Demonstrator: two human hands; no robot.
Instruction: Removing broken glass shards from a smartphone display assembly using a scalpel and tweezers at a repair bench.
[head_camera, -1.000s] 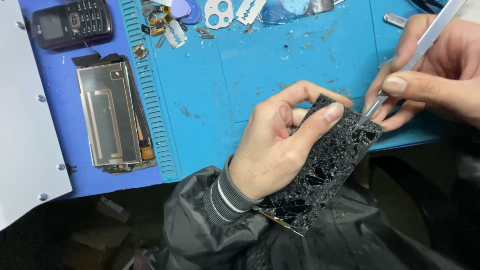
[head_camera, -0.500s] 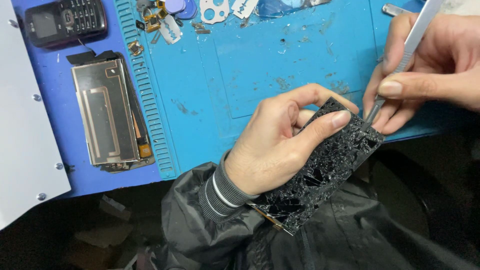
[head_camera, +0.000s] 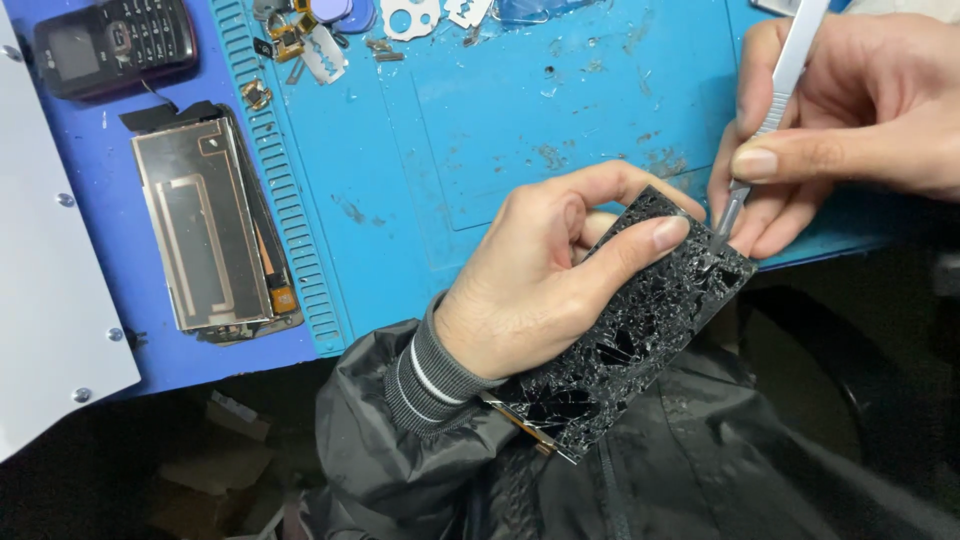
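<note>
**A:** Blue mat (head_camera: 500, 150) is covering the table, and I'm seeing a keypad phone (head_camera: 110, 45) at its far corner, a metal frame (head_camera: 205, 225) lying beside the ridged strip, and small parts (head_camera: 310, 40) along the top edge. Where is the panel?

**B:** I'm holding the shattered panel (head_camera: 630, 340) off the mat, over my lap, tilted. My left hand (head_camera: 540, 280) is clenching around its upper half, thumb pressing flat on the cracked face. My right hand (head_camera: 850, 120) is pinching a scalpel (head_camera: 770, 110), its tip touching the panel's top corner.

**A:** How is it handling?

**B:** I'm judging it light and thin, yet brittle: the glass is crazed throughout, so it is likely shedding sharp splinters and flexing under pressure. I'm favouring the long edges for hold, fingers behind for support, staying off the loosest shards.
</note>
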